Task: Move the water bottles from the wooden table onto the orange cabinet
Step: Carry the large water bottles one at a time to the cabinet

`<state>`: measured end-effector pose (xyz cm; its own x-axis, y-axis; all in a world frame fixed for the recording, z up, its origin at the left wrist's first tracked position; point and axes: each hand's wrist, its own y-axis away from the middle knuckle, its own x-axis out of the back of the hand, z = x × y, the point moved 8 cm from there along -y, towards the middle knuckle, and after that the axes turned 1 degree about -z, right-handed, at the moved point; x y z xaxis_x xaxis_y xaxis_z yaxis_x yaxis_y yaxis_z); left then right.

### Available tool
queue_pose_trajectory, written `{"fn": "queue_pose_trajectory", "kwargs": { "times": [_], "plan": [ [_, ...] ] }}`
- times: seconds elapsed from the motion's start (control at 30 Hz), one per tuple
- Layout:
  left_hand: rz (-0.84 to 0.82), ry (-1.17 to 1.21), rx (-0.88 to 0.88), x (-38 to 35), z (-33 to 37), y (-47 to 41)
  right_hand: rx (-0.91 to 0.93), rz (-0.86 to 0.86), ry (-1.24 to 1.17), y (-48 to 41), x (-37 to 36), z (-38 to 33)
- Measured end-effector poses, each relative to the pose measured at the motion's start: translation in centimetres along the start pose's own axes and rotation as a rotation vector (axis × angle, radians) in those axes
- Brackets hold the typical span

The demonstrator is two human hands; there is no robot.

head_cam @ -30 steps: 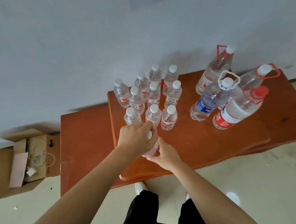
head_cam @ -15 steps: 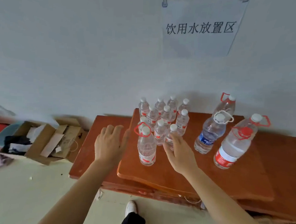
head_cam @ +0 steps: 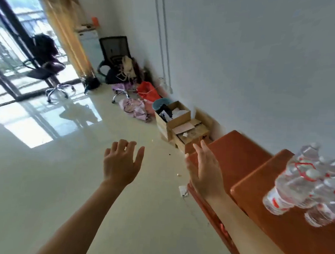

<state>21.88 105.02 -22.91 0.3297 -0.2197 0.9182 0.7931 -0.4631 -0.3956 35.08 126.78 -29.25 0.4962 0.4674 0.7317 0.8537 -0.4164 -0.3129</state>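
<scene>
Several clear water bottles (head_cam: 303, 184) with white caps and red labels stand blurred on the orange cabinet top (head_cam: 260, 182) at the right edge of view. One of them has a red carry loop. My left hand (head_cam: 121, 163) hovers over the floor, fingers spread, holding nothing. My right hand (head_cam: 205, 171) is open too, palm turned inward, beside the lower orange surface (head_cam: 235, 148) and apart from the bottles. The view is tilted and turned left into the room.
Open cardboard boxes (head_cam: 175, 117) sit against the white wall just past the cabinet. Farther off lie a red bag (head_cam: 148, 91), purple cloth, a blue bin and two office chairs (head_cam: 47, 62). A glass door is at the far left. Pale glossy floor (head_cam: 43, 178) fills the left.
Both hands let go of the red-looped bottle, which stays on the cabinet, and drew back left. The view swung left from the cabinet toward the room.
</scene>
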Motion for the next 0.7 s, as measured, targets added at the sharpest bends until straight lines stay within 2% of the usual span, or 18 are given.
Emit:
{"fn": "queue_pose_trajectory", "kwargs": {
  "times": [0.1,0.27,0.4,0.53,0.7],
  "plan": [
    [0.079,-0.049,0.169,3.2,-13.0,2.4,0.16,-0.029,0.031,-3.8,-6.6,-10.5],
    [0.26,-0.235,0.398,12.4,-35.3,8.4,0.462,-0.077,-0.023,-7.6,-18.9,-33.7],
    [0.292,-0.394,0.555,18.8,-49.1,12.8,0.699,-0.104,-0.159,-6.9,-26.4,-50.2],
    [0.244,-0.451,0.727,20.3,-59.4,17.5,0.87,-0.129,-0.273,-4.9,-33.3,-61.6],
    [0.156,-0.497,0.938,18.8,-69.9,22.8,0.95,-0.272,-0.318,-4.5,-44.7,-70.0]
  ]
}}
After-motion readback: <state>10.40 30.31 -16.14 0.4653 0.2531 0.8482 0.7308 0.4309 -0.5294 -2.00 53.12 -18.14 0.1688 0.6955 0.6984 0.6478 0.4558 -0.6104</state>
